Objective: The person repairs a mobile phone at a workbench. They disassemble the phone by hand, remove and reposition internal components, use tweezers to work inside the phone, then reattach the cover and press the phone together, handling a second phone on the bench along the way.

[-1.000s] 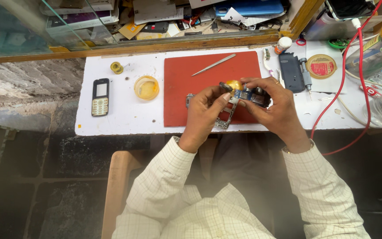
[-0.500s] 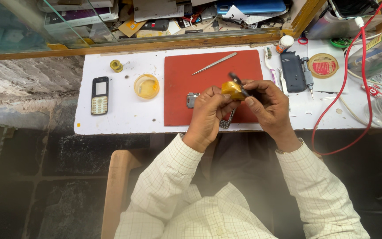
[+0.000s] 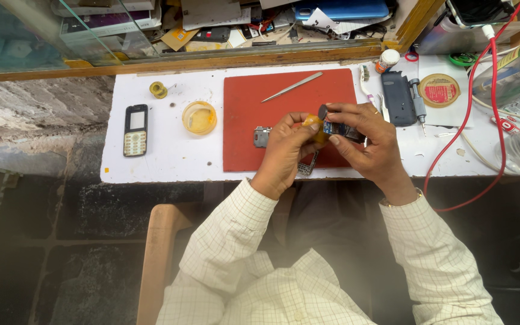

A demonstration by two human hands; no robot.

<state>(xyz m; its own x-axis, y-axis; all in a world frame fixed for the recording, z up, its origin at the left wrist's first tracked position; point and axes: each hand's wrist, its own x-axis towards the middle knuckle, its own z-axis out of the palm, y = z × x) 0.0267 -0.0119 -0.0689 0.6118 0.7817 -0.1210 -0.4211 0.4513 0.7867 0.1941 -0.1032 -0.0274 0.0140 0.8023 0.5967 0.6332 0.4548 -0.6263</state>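
At the centre of the frame, over the red mat [image 3: 290, 120], the right hand [image 3: 365, 141] pinches one small circuit board [image 3: 339, 129] whose long axis runs roughly left to right, tilted slightly down toward the right. The left hand [image 3: 287, 147] is closed on one yellow-orange piece [image 3: 312, 122] pressed against the board's left end. Around them lie one metal tweezers [image 3: 292, 88] above, one keypad phone [image 3: 135, 129] and one round yellow dish [image 3: 199, 117] at left, and a dark phone cover [image 3: 397, 98] at right; the fingers hide much of the board.

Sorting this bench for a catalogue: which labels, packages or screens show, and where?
Keypad phone: left on white table, black, pale blank screen.
Round tin: right, red label, tan rim.
Small bottle: behind mat, white, red label.
Circuit board: in the hands, blue.
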